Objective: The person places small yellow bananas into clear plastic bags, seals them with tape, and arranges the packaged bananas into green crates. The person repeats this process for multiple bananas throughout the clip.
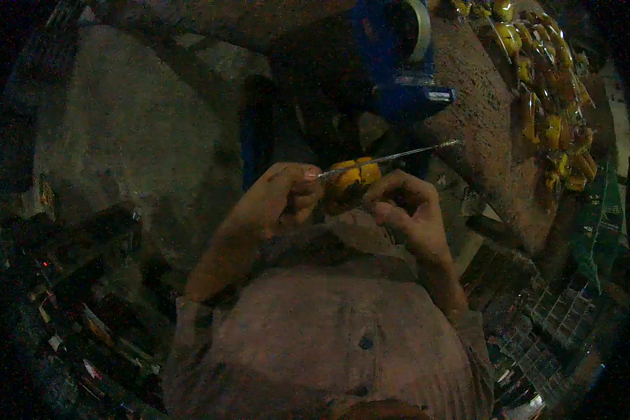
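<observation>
We found both forearms entering from the lower edge and converging in front of the chest, elbows bent and tucked close to the body, above the pinkish-brown buttoned shirt [329,329].

The left hand [283,196] was curled inward, fingers closed tightly around the near end of a thin metal rod [392,155]. The rod ran from that hand up and to the right, rising at a shallow angle, with its far tip just short of the rough brown work surface [483,133].

The right hand [406,206] was raised with the wrist bent back, fingers hooked and closed around the right side of a small yellow part [353,176]. The part sat between the two hands, touching both, directly under the rod. We could not tell in the dim light whether the rod passed through the part or only lay against it.

Above the hands stood a blue machine body [399,63] with a pale ring at its top. Along the right of the work surface lay a row of similar yellow parts [546,91], well apart from the hands.
</observation>
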The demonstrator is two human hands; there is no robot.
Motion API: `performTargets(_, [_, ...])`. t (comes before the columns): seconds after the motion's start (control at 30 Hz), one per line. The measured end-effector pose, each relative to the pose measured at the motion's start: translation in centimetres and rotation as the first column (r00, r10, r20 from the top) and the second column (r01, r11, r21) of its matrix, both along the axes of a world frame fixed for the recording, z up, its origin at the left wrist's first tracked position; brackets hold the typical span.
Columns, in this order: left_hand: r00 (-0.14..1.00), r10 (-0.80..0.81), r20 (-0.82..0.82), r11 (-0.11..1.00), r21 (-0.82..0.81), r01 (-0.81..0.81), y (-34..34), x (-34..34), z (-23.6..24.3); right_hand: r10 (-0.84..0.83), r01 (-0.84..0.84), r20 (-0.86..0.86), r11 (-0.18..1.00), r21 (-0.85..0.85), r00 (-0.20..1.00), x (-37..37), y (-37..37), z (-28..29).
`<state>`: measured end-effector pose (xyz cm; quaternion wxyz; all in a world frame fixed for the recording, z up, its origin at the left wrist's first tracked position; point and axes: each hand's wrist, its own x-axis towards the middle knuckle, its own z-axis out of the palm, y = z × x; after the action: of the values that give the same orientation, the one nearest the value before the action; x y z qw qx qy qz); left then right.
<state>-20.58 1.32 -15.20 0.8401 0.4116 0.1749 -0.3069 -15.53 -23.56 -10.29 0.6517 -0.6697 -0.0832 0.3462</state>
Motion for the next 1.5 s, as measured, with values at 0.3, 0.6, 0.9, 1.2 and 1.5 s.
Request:
performTargets(0.3, [0.995,-0.099,0.013,0.994,-0.035,0.100,1.9,-0.2,-0.1,-0.122,0.122,0.003,0.990,-0.076,0.992,-1.2,4.2,-2.5])
performTargets(0.6, [0.989,-0.144,-0.018,0.980,-0.144,0.140,2.1,0.6,-1.0,-0.074,0.072,-0.070,0.997,-0.034,0.995,0.0,3.4,-2.8])
performTargets(0.9, [0.994,-0.061,-0.088,0.994,-0.100,0.052,1.5,1.0,-1.6,-0.053,0.083,-0.166,0.980,0.179,0.985,0.4,2.0,-3.0])
performTargets(1.2, [0.987,0.010,-0.158,0.981,-0.191,-0.040,1.1,-1.0,0.1,0.429,0.056,0.754,0.851,-0.522,0.498,-2.9,-0.5,-3.6])
performTargets(1.5, [0.959,-0.285,0.005,0.944,0.175,0.280,-0.5,-1.0,0.9,0.532,-0.269,0.261,0.722,-0.638,0.806,-0.5,0.6,1.2])
